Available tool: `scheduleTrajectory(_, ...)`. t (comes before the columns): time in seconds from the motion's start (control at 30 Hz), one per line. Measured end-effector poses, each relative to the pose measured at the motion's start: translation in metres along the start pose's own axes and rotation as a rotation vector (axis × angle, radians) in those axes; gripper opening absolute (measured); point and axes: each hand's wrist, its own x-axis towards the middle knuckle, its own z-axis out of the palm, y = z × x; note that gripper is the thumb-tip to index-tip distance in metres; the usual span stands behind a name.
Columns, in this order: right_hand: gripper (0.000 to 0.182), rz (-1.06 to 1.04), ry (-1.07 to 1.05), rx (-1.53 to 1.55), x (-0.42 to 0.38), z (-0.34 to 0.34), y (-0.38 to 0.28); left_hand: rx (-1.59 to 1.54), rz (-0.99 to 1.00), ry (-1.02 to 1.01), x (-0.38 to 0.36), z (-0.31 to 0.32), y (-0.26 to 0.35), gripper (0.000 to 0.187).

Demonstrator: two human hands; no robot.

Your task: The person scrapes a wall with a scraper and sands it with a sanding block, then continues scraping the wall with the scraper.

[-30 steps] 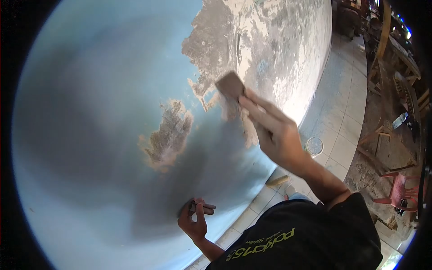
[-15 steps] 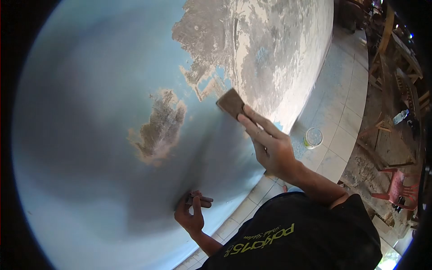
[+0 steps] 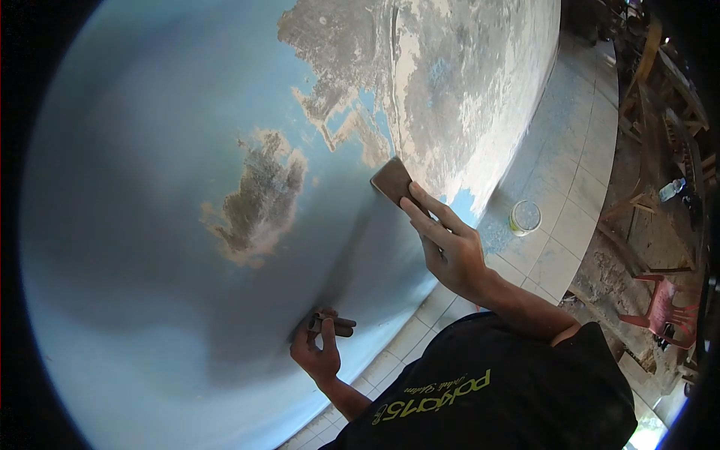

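A brown rectangular piece of sandpaper (image 3: 392, 181), perhaps wrapped round a block, is pressed flat against the blue painted wall (image 3: 172, 150). My right hand (image 3: 454, 251) is closed on its near end, with fingers stretched along it. It sits just below a bare grey patch (image 3: 337, 56) where the paint is gone. Lower on the wall, my left hand (image 3: 319, 356) grips rolled-up sandpaper (image 3: 335, 325) between thumb and fingers, close to the surface. A smaller bare patch (image 3: 262, 191) lies above that hand.
A small white tub (image 3: 525, 217) stands on the tiled floor (image 3: 555, 259), where blue dust is scattered. Farther right are wooden frames (image 3: 652, 157), a plastic bottle (image 3: 672, 189) and a red plastic chair (image 3: 661, 309) on dirty ground.
My right hand has slid the sandpaper slightly down and to the right along the wall. My left hand stays in nearly the same place, still gripping the roll.
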Motion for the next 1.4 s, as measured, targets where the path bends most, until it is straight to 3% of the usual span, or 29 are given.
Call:
scheduleTrajectory(0.5,0.048,0.008,0.102,0.036,0.016,0.001,-0.003,-0.014,-0.051,-0.035,0.003,-0.002,0.004,0.019)
scheduleTrajectory(0.6,0.046,0.023,0.032,0.01,0.002,0.006,0.002,-0.028,-0.08,-0.055,0.006,-0.001,0.003,0.018)
scheduleTrajectory(0.7,0.047,-0.026,0.121,0.004,0.023,0.002,0.001,-0.034,-0.06,-0.076,0.002,-0.005,0.001,0.02)
scheduleTrajectory(1.4,0.053,-0.031,-0.011,-0.107,0.02,-0.009,-0.003,-0.034,-0.018,-0.031,0.003,-0.001,-0.003,0.02)
